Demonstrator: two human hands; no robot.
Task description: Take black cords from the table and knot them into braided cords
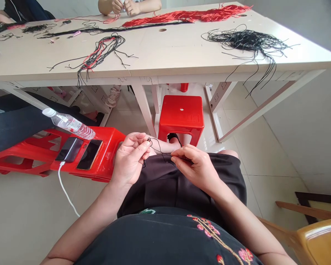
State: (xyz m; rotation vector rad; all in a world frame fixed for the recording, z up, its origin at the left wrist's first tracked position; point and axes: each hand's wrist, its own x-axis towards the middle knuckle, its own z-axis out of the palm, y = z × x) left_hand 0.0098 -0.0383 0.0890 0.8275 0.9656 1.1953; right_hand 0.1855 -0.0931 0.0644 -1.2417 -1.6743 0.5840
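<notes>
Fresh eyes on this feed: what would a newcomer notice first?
Probably the long red cord bundle on the far side of the table, then the bright red stool below its near edge. At the picture's centre, the left hand and right hand hold a thin black cord between them.

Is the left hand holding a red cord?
No, the left hand pinches a black cord that runs across to the right hand.

Right of the black-and-red bundle, the bare surface gave open passage to the black tangle. Behind the bundle, a long black strand crossed the way; before the bundle, below the surface, a bottle obstructed the left grip's leftward path.
</notes>
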